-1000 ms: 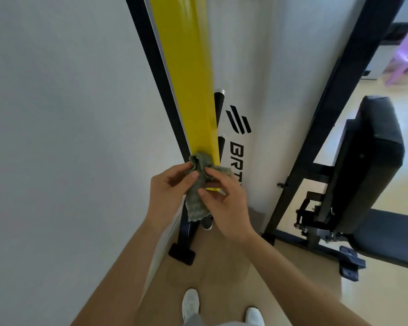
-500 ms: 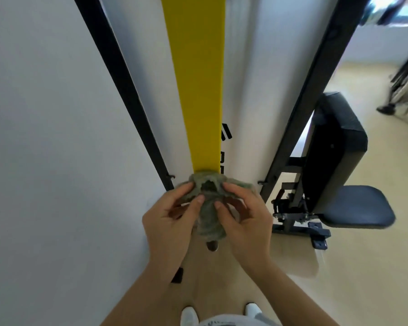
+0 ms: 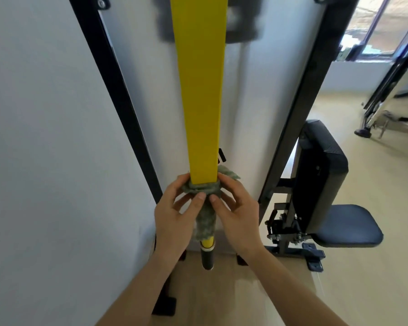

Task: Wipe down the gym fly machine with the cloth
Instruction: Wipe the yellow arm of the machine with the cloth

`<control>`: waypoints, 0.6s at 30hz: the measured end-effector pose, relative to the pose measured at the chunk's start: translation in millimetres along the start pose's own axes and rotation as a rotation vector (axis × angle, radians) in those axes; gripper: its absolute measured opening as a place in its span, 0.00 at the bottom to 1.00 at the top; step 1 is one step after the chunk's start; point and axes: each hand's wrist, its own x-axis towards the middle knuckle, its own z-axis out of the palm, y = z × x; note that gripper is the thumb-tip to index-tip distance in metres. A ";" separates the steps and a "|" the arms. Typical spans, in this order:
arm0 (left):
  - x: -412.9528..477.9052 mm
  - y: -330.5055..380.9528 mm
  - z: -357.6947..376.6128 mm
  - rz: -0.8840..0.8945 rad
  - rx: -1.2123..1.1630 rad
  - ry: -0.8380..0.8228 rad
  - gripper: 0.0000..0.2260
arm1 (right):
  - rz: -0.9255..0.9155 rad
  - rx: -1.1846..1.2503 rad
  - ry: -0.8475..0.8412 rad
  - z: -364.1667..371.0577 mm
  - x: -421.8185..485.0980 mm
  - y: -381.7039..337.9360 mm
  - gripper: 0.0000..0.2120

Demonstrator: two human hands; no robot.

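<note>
A yellow arm [image 3: 201, 90] of the fly machine runs down the middle of the head view and ends in a black grip [image 3: 207, 258]. A grey-green cloth [image 3: 205, 220] is wrapped around the lower part of that arm. My left hand [image 3: 174, 220] grips the cloth from the left, thumb on its front. From the right, my right hand [image 3: 238, 215] grips the same cloth, with its thumb beside the left one. Behind the arm stands the machine's white panel [image 3: 252, 114] between two black posts.
A white wall [image 3: 45, 161] fills the left side. The machine's black padded backrest [image 3: 320, 172] and seat [image 3: 349, 227] stand to the right. Another machine's frame [image 3: 386, 90] and a window are at the far right. The floor below is light wood.
The view has tilted up and swung right, so more of the yellow arm and the seat show. Both hands still hold the cloth, now wrapped fully around the arm.
</note>
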 end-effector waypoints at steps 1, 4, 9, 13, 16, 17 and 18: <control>1.8 4.7 0.8 0.021 -0.008 0.012 0.21 | -0.019 0.014 -0.003 -1.5 3.9 -3.0 0.19; 11.8 18.0 2.2 0.076 -0.034 0.061 0.22 | -0.050 0.080 -0.016 -7.0 17.5 -12.2 0.18; 18.7 35.8 2.3 0.143 -0.111 0.088 0.27 | -0.101 0.139 -0.059 -14.6 39.6 -28.3 0.19; 24.1 43.4 1.4 0.144 -0.185 0.090 0.31 | -0.162 0.140 -0.094 -13.5 50.8 -43.7 0.20; 32.0 51.3 0.0 0.164 -0.172 0.107 0.27 | -0.200 0.165 -0.098 -11.9 56.7 -51.9 0.23; 34.3 52.7 -1.1 0.174 -0.168 0.111 0.26 | -0.204 0.181 -0.094 -10.7 57.5 -53.3 0.23; 36.0 53.8 -2.2 0.187 -0.161 0.113 0.25 | -0.205 0.193 -0.089 -9.4 57.9 -54.0 0.23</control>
